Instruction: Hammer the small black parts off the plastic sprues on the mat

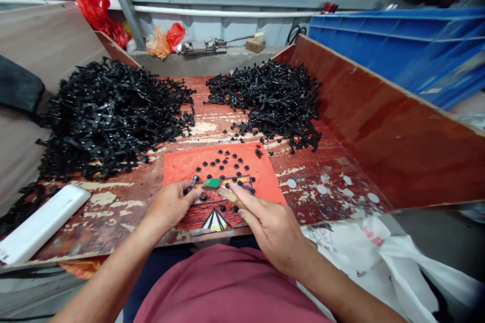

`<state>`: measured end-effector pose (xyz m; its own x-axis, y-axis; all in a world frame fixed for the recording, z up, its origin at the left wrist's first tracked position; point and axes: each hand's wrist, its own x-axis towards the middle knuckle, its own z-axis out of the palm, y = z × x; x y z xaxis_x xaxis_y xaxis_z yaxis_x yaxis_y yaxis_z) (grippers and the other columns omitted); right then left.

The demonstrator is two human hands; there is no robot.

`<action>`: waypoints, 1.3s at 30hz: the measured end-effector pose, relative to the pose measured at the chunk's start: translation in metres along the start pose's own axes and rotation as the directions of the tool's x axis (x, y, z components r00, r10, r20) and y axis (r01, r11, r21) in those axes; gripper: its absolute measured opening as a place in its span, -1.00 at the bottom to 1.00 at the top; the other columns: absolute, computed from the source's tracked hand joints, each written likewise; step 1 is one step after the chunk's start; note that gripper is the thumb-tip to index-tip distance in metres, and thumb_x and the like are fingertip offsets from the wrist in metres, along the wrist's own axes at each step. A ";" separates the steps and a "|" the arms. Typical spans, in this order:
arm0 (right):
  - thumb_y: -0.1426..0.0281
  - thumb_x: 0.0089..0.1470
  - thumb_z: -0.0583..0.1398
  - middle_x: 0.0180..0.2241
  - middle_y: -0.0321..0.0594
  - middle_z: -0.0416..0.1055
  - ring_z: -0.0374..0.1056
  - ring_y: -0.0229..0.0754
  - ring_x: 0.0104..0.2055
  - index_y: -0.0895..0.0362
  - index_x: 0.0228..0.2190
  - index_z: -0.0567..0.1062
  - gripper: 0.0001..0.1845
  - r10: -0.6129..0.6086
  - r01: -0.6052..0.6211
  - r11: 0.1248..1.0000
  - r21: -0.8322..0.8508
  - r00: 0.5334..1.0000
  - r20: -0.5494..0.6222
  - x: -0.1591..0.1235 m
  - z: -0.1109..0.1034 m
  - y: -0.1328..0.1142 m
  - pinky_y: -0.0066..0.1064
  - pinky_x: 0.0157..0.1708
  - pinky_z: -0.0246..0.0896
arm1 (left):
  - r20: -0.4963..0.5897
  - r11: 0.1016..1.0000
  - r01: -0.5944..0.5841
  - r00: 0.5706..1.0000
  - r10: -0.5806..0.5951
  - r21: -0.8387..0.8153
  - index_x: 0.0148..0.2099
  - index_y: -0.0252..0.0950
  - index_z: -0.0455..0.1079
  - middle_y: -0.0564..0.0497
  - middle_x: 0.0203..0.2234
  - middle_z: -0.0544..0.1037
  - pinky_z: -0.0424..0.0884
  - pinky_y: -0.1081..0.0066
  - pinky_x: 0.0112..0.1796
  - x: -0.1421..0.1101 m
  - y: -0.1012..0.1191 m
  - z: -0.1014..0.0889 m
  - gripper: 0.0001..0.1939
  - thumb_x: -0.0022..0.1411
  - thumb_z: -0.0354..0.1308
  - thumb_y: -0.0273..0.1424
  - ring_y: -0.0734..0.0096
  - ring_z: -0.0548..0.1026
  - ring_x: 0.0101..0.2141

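"Which step is in hand?"

"A small black part (194, 180) is pinched in the fingers of the left hand (168, 204), over the orange cloth (177, 161); just beside it, a green-headed tool (212, 183) is gripped by the closed fingers of the right hand (278, 228). The part is apparently being worked (whether contact is made cannot be told)."

"And what is called for next?"

"Presumably, the part should be kept steady and the tool guided clear of the fingertips."

Parts (223, 208) on cloth (180, 159) before piles (109, 116)
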<state>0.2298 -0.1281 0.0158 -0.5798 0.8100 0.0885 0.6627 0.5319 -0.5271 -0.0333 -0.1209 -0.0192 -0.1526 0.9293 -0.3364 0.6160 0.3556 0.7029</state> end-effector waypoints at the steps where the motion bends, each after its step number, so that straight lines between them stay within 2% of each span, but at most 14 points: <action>1: 0.41 0.35 0.03 -0.06 -0.21 0.58 0.55 -0.09 -0.15 -0.08 0.34 0.16 -0.43 0.006 -0.005 0.999 -0.042 1.000 0.026 0.000 0.003 0.000 -0.27 -0.12 0.46 | 0.001 1.000 -0.002 1.000 0.002 0.025 -0.30 -0.25 0.54 0.03 -0.50 0.60 0.25 0.43 -0.44 0.000 0.002 -0.001 -0.64 0.11 0.15 -0.06 0.22 0.49 -0.42; 4: 0.43 0.31 0.08 -0.17 -0.23 0.61 0.56 -0.09 -0.24 -0.11 0.33 0.17 -0.39 0.016 -0.003 0.991 -0.135 0.995 0.101 0.000 0.008 -0.001 -0.33 -0.28 0.46 | 0.018 0.989 -0.004 1.000 0.001 0.149 -0.26 -0.24 0.54 0.00 -0.45 0.61 0.24 0.41 -0.42 -0.002 0.008 -0.004 -0.63 0.17 0.08 -0.08 0.19 0.50 -0.38; 8: 0.43 0.33 0.05 -0.16 -0.20 0.61 0.55 -0.14 -0.24 -0.07 0.35 0.12 -0.38 -0.010 0.013 0.991 -0.131 1.000 0.023 0.001 0.004 -0.004 -0.40 -0.23 0.41 | 0.040 0.958 0.016 0.999 -0.028 0.285 -0.26 -0.25 0.52 -0.04 -0.43 0.61 0.22 0.40 -0.40 -0.003 0.017 -0.005 -0.63 0.22 0.00 -0.13 0.17 0.51 -0.36; 12: 0.42 0.30 0.11 -0.29 -0.27 0.63 0.54 -0.17 -0.36 -0.12 0.32 0.18 -0.39 0.024 -0.007 0.984 -0.179 0.995 0.092 0.005 -0.002 -0.009 -0.45 -0.33 0.38 | 0.047 0.948 0.020 0.998 -0.037 0.318 -0.23 -0.25 0.51 -0.04 -0.40 0.61 0.22 0.40 -0.38 -0.003 0.020 -0.005 -0.62 0.25 -0.03 -0.13 0.16 0.52 -0.32; 16: 0.40 0.34 0.06 -0.21 -0.22 0.63 0.55 -0.14 -0.29 -0.10 0.35 0.12 -0.40 0.027 -0.015 0.986 -0.164 0.997 0.071 0.008 -0.002 -0.011 -0.42 -0.31 0.38 | 0.048 0.933 0.028 0.998 -0.048 0.359 -0.27 -0.24 0.49 -0.04 -0.42 0.60 0.20 0.41 -0.39 -0.003 0.022 -0.005 -0.64 0.27 -0.05 -0.15 0.17 0.53 -0.33; 20: 0.39 0.32 0.10 -0.30 -0.24 0.63 0.56 -0.07 -0.35 -0.09 0.33 0.16 -0.40 0.081 -0.048 0.973 -0.227 0.987 0.136 0.011 0.002 -0.011 -0.37 -0.38 0.40 | 0.054 0.932 0.013 0.998 -0.035 0.362 -0.29 -0.24 0.47 -0.05 -0.41 0.60 0.19 0.40 -0.39 -0.004 0.027 -0.006 -0.63 0.28 -0.07 -0.13 0.17 0.53 -0.33; 22: 0.38 0.34 0.08 -0.27 -0.26 0.64 0.57 -0.08 -0.33 -0.13 0.33 0.16 -0.41 0.067 -0.041 0.983 -0.180 0.988 0.137 0.012 -0.001 -0.011 -0.37 -0.36 0.42 | 0.053 0.931 0.008 0.998 -0.030 0.365 -0.31 -0.24 0.46 -0.06 -0.42 0.60 0.18 0.40 -0.40 -0.004 0.026 -0.007 -0.65 0.28 -0.06 -0.16 0.17 0.53 -0.34; 24: 0.39 0.36 0.04 -0.13 -0.26 0.62 0.58 -0.10 -0.22 -0.14 0.35 0.11 -0.41 0.037 -0.032 0.997 -0.068 0.996 0.080 0.013 -0.009 -0.011 -0.35 -0.24 0.46 | 0.036 0.942 0.005 0.999 -0.018 0.334 -0.33 -0.24 0.47 -0.05 -0.45 0.60 0.18 0.40 -0.41 -0.003 0.022 -0.006 -0.66 0.25 -0.03 -0.16 0.17 0.53 -0.37; 27: 0.41 0.37 0.02 0.05 -0.28 0.52 0.55 -0.14 -0.11 -0.13 0.35 0.10 -0.41 0.037 -0.037 0.998 0.042 0.999 -0.004 0.012 -0.022 -0.007 -0.33 -0.06 0.44 | 0.017 0.991 -0.014 1.000 0.012 0.136 -0.36 -0.24 0.48 0.00 -0.51 0.58 0.21 0.42 -0.44 0.000 0.008 -0.005 -0.63 0.18 0.07 -0.06 0.21 0.50 -0.43; 30: 0.40 0.38 0.02 0.15 -0.35 0.42 0.53 -0.15 -0.04 -0.19 0.34 0.11 -0.43 0.062 -0.062 0.996 0.068 0.998 0.001 0.008 -0.028 0.000 -0.27 0.04 0.40 | -0.005 0.996 0.000 1.000 0.000 -0.094 -0.40 -0.27 0.49 0.03 -0.58 0.54 0.23 0.42 -0.48 0.001 -0.005 -0.007 -0.56 0.09 0.15 0.04 0.26 0.45 -0.50; 32: 0.42 0.38 0.01 0.20 -0.42 0.35 0.47 -0.16 0.05 -0.24 0.33 0.10 -0.42 0.065 -0.066 0.993 0.097 0.998 0.017 0.005 -0.026 0.003 -0.26 0.10 0.37 | -0.022 0.986 0.013 1.000 -0.017 -0.166 -0.41 -0.28 0.49 0.03 -0.61 0.52 0.25 0.42 -0.49 0.001 -0.009 -0.009 -0.52 0.04 0.19 0.08 0.26 0.44 -0.52; 36: 0.44 0.38 0.03 0.24 -0.47 0.28 0.42 -0.16 0.12 -0.29 0.32 0.11 -0.41 0.072 -0.075 0.992 0.098 0.997 0.033 0.001 -0.021 0.005 -0.26 0.12 0.35 | 0.001 0.983 0.013 1.000 -0.013 -0.182 -0.38 -0.28 0.51 0.00 -0.52 0.59 0.30 0.41 -0.45 -0.001 -0.007 -0.009 -0.51 0.03 0.20 0.09 0.22 0.49 -0.45; 39: 0.43 0.38 0.04 0.21 -0.44 0.33 0.47 -0.14 0.06 -0.27 0.31 0.13 -0.42 0.101 -0.103 0.992 0.067 0.994 0.037 0.000 -0.020 0.004 -0.25 0.08 0.39 | 0.019 0.998 0.014 1.000 -0.013 -0.069 -0.35 -0.28 0.53 -0.02 -0.47 0.62 0.31 0.40 -0.43 -0.002 -0.002 -0.006 -0.54 0.11 0.15 0.04 0.20 0.52 -0.41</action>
<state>0.2420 -0.1207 0.0305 -0.5270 0.8499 0.0039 0.6857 0.4279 -0.5888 -0.0385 -0.1231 -0.0160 -0.1457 0.9227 -0.3570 0.5593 0.3745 0.7395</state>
